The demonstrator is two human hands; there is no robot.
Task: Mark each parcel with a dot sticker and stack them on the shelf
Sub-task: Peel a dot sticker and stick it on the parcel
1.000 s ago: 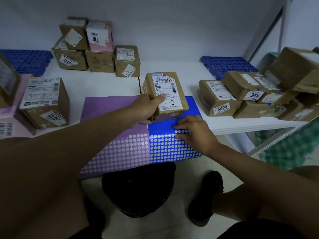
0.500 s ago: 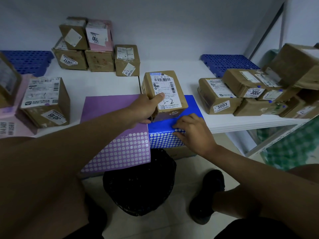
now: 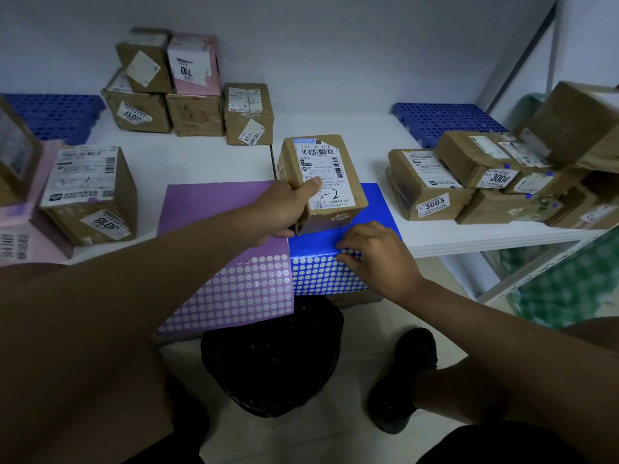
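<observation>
A brown cardboard parcel [image 3: 323, 182] with a white barcode label marked "3-2" stands on the blue dot sticker sheet [image 3: 321, 274] at the shelf's front edge. My left hand [image 3: 284, 209] grips the parcel's left side, thumb on the label. My right hand [image 3: 373, 252] rests on the blue sheet just below the parcel, with curled fingertips picking at the white dots near its top rows. A purple dot sticker sheet [image 3: 231, 262] lies beside the blue one, under my left forearm.
The white shelf [image 3: 335, 125] carries a stack of parcels [image 3: 181, 88] at the back left, a parcel numbered 3018 [image 3: 90, 192] at the left, and a pile numbered 3003 and 3004 [image 3: 475, 182] at the right. Blue perforated mats [image 3: 445, 120] lie behind. A black stool [image 3: 271, 360] stands below.
The blue sheet's hanging lower part has folded over the shelf edge. My right hand's fingertips shifted slightly on the dots. My left hand keeps its hold on the parcel.
</observation>
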